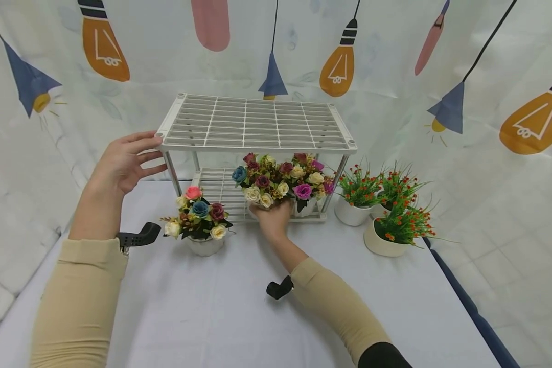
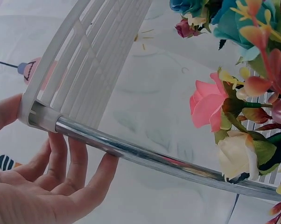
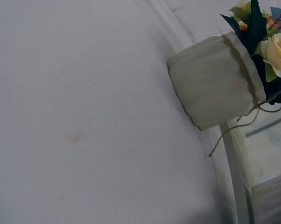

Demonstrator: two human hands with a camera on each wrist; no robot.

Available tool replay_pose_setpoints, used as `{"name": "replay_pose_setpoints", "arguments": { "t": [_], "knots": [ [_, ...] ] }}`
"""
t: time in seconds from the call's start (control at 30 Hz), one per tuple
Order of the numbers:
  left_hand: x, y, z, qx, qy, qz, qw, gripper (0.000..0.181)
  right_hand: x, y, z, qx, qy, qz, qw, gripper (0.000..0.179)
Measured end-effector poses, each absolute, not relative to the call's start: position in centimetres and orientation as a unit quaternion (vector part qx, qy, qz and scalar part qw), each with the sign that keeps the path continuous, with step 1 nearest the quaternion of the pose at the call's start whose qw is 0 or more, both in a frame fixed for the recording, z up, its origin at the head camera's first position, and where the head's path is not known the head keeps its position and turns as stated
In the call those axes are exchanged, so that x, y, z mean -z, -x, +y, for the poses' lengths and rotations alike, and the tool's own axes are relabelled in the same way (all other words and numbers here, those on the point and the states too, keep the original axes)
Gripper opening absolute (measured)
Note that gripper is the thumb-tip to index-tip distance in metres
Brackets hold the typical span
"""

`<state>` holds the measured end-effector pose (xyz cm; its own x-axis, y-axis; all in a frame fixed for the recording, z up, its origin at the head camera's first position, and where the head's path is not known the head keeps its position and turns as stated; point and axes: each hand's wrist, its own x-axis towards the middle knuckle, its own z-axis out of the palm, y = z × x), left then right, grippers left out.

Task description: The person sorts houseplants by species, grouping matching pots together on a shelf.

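Note:
My left hand (image 1: 121, 161) is at the front left corner of a white two-tier rack (image 1: 257, 122). In the left wrist view its thumb and fingers (image 2: 77, 158) lie on both sides of the corner, by a metal post (image 2: 145, 151). My right hand (image 1: 275, 220) grips a potted artificial rose bouquet (image 1: 262, 181) at the front of the lower shelf. That pot is mostly hidden behind the hand. A second bouquet (image 1: 308, 179) stands right of it on the shelf. Another flower pot (image 1: 205, 246), tied with twine (image 3: 245, 70), is on the table at front left.
Right of the rack stand several pots of grass with small red flowers, one a cream pot (image 1: 383, 240) at the front. A white cloth (image 1: 211, 312) covers the table. Behind hangs a curtain (image 1: 386, 61) printed with bulbs and lamps.

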<state>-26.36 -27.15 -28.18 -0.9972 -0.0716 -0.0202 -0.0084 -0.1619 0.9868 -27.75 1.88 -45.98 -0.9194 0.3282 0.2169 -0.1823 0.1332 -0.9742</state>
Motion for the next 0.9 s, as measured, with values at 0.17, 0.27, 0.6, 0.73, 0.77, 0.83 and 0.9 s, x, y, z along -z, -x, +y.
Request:
{"name": "replay_pose_setpoints", "arguments": {
  "t": [0.17,0.27,0.6,0.73,0.77,0.83,0.9],
  "knots": [
    [28.3,26.4,-27.1,0.762,-0.031,-0.647,0.017,0.071,46.6,28.3,1.1,-0.675,0.047,-0.708,0.203,0.098],
    [28.3,26.4,-27.1,0.762,-0.036,-0.646,0.015,0.07,47.0,28.5,0.8,-0.665,0.038,-0.713,0.22,0.097],
    [28.3,26.6,-26.9,0.768,-0.034,-0.639,0.016,0.071,47.8,27.5,1.1,-0.632,0.062,-0.737,0.232,0.089],
    [28.4,26.6,-27.0,0.767,-0.038,-0.64,0.02,0.07,48.1,26.0,1.2,-0.605,0.063,-0.759,0.232,0.085],
    [28.4,26.6,-27.0,0.767,-0.039,-0.64,0.021,0.07,48.1,25.7,1.1,-0.6,0.061,-0.764,0.23,0.084],
    [28.4,26.6,-27.1,0.767,-0.038,-0.64,0.02,0.069,48.2,25.1,1.0,-0.595,0.059,-0.769,0.226,0.082],
    [28.4,26.6,-27.2,0.767,-0.037,-0.641,0.019,0.069,48.2,24.5,0.9,-0.595,0.058,-0.772,0.217,0.079]
  ]
}}
